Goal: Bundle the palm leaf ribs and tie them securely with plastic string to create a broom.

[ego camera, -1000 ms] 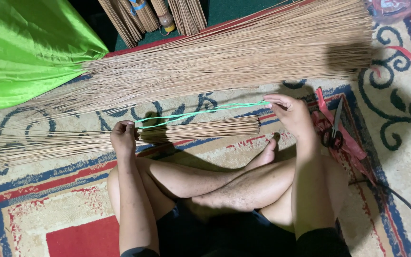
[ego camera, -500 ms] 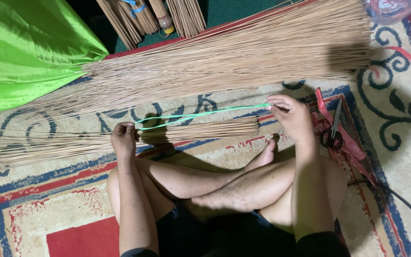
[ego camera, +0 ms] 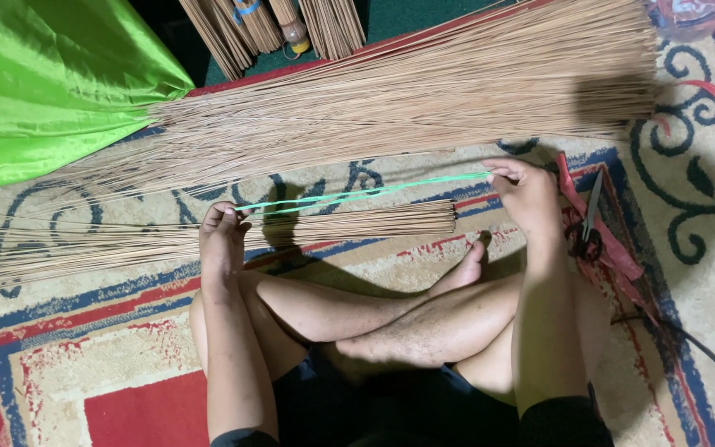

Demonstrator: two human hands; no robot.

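While seated cross-legged on the patterned carpet (ego camera: 76, 364):
Left hand (ego camera: 223, 240): fingers pinching one end of the thin green string (ego camera: 357, 194).
Right hand (ego camera: 525, 195): fingers pinching the other end (fingertips hard to make out).
String: taut above the small bundle of thin brown sticks (ego camera: 208, 236).
Cut off: large stick pile (ego camera: 424, 91) under green cloth (ego camera: 43, 83).

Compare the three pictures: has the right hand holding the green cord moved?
No. The right hand stays by the scissors on the red cloth, with the green cord stretched to the left hand as before.
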